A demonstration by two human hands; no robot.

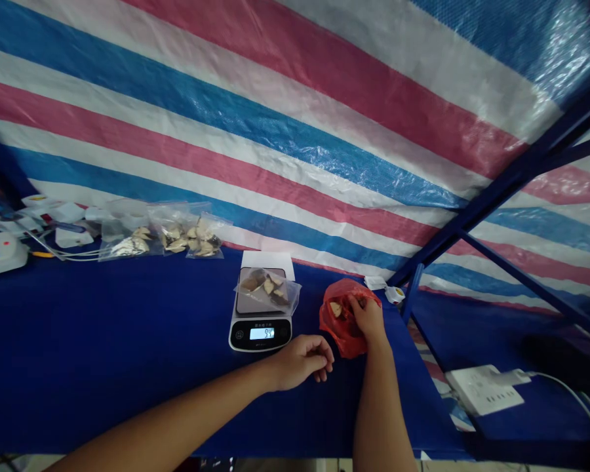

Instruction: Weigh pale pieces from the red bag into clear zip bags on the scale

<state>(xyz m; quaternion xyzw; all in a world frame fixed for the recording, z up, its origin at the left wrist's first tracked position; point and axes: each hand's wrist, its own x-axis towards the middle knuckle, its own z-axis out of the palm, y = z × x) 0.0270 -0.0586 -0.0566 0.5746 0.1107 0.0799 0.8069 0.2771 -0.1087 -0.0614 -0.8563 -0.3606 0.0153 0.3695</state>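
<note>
A red plastic bag (347, 328) sits open on the blue table, with a pale dried slice (335, 309) showing in its mouth. My right hand (368, 316) reaches into the bag from the right; its fingers are bent and their tips are hidden. My left hand (307, 359) hovers or rests just left of the bag, fingers loosely curled with nothing visible in them. Beside it stands a white kitchen scale (260, 335), its lit display showing what looks like 94 or 9.4. On its plate lies a clear zip bag (290, 295) with several pale, brown-edged dried pieces (270, 284).
Along the back left lie filled clear bags (204, 239) of similar pieces, near white cables and small white boxes (69, 213). A white sheet (282, 262) lies behind the scale. Blue metal bars (452, 223) rise at right; a white power strip (486, 390) lies beyond the table's edge.
</note>
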